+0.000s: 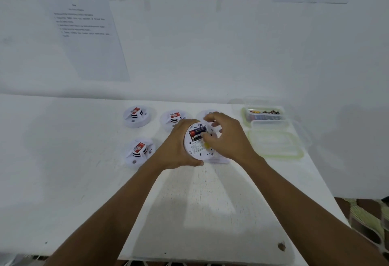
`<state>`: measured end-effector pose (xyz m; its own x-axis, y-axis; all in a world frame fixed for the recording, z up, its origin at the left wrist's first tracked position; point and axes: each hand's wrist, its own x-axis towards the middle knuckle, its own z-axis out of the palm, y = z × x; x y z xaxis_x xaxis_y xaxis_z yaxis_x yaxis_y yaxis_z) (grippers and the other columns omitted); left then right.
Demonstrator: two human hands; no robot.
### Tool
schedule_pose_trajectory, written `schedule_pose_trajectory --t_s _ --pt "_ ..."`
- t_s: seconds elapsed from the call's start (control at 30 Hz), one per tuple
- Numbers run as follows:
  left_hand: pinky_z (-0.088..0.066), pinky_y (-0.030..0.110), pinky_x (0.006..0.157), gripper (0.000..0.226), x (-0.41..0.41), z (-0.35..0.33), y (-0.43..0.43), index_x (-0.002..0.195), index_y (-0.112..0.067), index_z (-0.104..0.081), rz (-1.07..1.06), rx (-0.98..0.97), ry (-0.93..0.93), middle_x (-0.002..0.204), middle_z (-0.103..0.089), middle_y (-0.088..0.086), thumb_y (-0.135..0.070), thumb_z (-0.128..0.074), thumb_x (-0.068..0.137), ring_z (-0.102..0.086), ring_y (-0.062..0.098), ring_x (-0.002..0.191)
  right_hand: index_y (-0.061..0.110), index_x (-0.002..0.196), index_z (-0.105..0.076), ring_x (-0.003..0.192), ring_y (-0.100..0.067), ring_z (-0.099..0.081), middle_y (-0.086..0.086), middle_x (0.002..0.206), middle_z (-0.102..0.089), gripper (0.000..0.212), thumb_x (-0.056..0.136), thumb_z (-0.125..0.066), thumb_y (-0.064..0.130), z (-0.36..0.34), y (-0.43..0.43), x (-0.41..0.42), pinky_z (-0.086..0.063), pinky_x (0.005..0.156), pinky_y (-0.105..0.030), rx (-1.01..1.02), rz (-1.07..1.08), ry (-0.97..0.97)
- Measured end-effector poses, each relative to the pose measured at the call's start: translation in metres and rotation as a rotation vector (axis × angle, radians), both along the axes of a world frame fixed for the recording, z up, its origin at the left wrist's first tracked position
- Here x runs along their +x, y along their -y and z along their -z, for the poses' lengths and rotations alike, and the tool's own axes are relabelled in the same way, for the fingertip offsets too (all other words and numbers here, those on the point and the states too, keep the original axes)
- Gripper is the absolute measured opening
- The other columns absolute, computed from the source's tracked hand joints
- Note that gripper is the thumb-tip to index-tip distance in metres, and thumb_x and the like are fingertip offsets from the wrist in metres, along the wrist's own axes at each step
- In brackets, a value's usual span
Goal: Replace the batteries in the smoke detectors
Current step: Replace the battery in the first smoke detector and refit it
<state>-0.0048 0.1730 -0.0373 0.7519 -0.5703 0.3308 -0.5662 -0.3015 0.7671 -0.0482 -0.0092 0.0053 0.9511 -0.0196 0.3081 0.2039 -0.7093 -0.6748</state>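
My left hand (177, 147) grips a round white smoke detector (196, 150) tilted up off the table, its back facing me. A red-and-black battery (196, 133) lies in its open compartment. My right hand (226, 137) hovers over the detector's right side, fingers curled with the tips touching the battery's end. Three other white smoke detectors stand face up: one at back left (136, 116), one at back middle (174, 118), one at front left (139, 150). Behind my right hand a further white detector (205, 115) is mostly hidden.
A clear plastic box (263, 114) holding several batteries sits at the back right. Nearer me lie an empty clear container (271, 125) and a green-rimmed lid (275, 145). The white table (200, 202) ends near my elbows; printed sheets hang on the wall behind.
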Motion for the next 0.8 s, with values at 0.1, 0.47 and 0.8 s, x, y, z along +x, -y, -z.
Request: schedule_pose_trajectory --t_s 0.1,0.47,0.8 --pt "-0.033 0.046 0.112 0.083 -0.002 -0.008 0.016 0.126 -0.044 -0.034 0.017 0.053 0.049 0.135 -0.044 -0.002 -0.055 -0.077 0.056 -0.041 0.020 0.127 0.032 0.119 -0.054 0.098 -0.013 -0.064 0.011 0.112 -0.066 0.052 0.070 -0.066 0.047 -0.009 -0.008 0.000 -0.056 0.083 -0.035 -0.010 0.050 -0.023" --pt "-0.028 0.044 0.114 0.097 0.008 -0.002 0.025 0.135 -0.040 -0.031 -0.067 0.138 0.136 0.144 -0.032 0.000 -0.062 -0.078 0.053 -0.024 0.021 0.139 0.024 0.116 -0.042 0.090 -0.017 -0.061 0.009 0.112 -0.061 0.050 0.075 -0.068 0.039 -0.020 -0.020 -0.008 -0.043 0.067 -0.027 -0.108 0.206 0.020" --pt "-0.010 0.008 0.108 0.078 0.006 -0.004 0.021 0.121 -0.049 -0.031 -0.020 0.118 0.073 0.132 -0.031 -0.023 -0.063 -0.068 0.053 -0.020 0.007 0.134 0.023 0.107 -0.050 0.085 -0.010 -0.055 0.009 0.107 -0.049 0.036 0.076 -0.067 0.032 -0.011 -0.014 -0.011 -0.049 0.068 -0.029 -0.086 0.103 0.125"
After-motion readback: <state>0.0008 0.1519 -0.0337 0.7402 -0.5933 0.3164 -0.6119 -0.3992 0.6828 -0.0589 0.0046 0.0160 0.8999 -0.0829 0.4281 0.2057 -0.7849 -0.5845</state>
